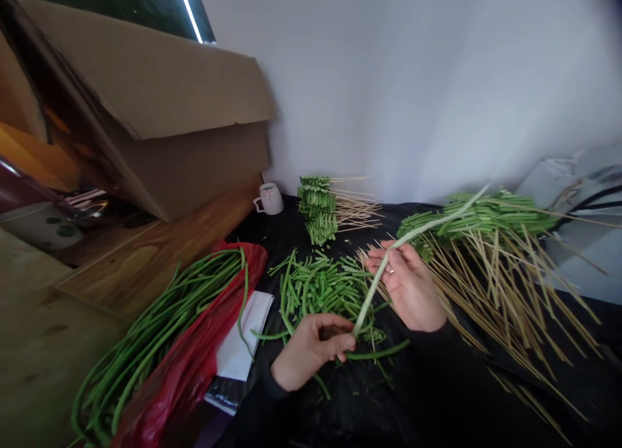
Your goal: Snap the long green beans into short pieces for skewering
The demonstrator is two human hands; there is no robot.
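Note:
A long pale-green bean (370, 294) runs slantwise between my hands, its far end reaching up to the right. My left hand (315, 347) pinches its lower end between thumb and fingers. Higher up, my right hand (411, 286) grips the same bean near its middle, with a ring on one finger. Beyond my left hand is a loose pile of cut green bean pieces (323, 286). One darker green bean (381, 352) lies just under the left fingertips.
Skewered bean pieces (318, 208) are stacked by the wall, and more skewers (495, 286) with beans spread at right. Whole long beans (165, 325) lie on a red plastic bag (194, 364) at left. A mug (270, 199) stands near the cardboard box (204, 156). Black sheeting covers the work surface.

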